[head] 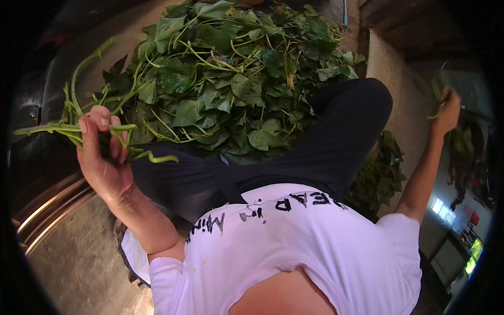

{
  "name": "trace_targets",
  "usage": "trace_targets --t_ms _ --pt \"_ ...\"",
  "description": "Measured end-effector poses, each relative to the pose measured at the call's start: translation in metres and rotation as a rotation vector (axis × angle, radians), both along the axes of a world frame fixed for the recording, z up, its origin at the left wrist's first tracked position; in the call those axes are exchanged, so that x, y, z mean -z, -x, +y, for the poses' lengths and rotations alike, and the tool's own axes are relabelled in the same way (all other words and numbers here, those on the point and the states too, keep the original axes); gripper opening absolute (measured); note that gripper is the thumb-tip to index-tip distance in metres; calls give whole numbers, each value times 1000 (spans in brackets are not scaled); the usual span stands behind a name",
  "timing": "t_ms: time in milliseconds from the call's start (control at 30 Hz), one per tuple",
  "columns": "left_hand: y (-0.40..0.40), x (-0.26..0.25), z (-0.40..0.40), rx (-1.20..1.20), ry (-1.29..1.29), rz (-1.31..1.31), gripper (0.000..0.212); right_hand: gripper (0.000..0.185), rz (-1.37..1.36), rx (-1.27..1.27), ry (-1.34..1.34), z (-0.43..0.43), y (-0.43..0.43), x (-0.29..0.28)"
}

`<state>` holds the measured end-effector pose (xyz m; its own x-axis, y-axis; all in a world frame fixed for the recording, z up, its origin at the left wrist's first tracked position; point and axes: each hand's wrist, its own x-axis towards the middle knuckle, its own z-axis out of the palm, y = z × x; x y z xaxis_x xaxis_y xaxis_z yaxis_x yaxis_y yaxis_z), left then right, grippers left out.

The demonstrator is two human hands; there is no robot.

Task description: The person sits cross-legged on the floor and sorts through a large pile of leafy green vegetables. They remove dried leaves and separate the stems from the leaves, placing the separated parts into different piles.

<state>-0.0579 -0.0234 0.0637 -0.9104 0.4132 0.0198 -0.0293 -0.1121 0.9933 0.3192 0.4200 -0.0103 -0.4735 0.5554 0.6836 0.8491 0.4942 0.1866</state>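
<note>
Several thick green stems, bare of large leaves, lie across the fingers of my left hand (104, 147), pinched under the thumb. The stems (59, 128) stick out to both sides, and a longer one curves up beyond the fingers. A large heap of leafy green vines (236, 90), which look like sweet potato vines, lies before my legs, to the right of that hand. Far out to the right, my right hand (447, 112) is raised on an outstretched arm and closed around a short piece of green stem (436, 92). That hand is slightly blurred.
My bent legs in dark trousers (350, 114) border the heap. A smaller pile of greens (380, 177) lies beside my knee. Shiny curved metal edges (55, 208) stand at the left above the floor (78, 252). A pale board (384, 59) stands at the upper right.
</note>
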Motion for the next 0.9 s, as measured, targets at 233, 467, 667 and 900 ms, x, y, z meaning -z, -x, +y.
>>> trace_targets --t_ms 233,467,667,900 --pt "3 -10 6 92 266 2 26 16 -748 487 737 -69 -232 275" --pt "-1 12 10 161 417 -146 27 32 -881 451 1399 -118 -206 250" --pt "-1 18 17 185 -38 -153 38 26 -622 230 737 -12 -90 137" --pt "4 21 -2 102 -243 -221 40 37 -179 -502 900 -51 207 75"
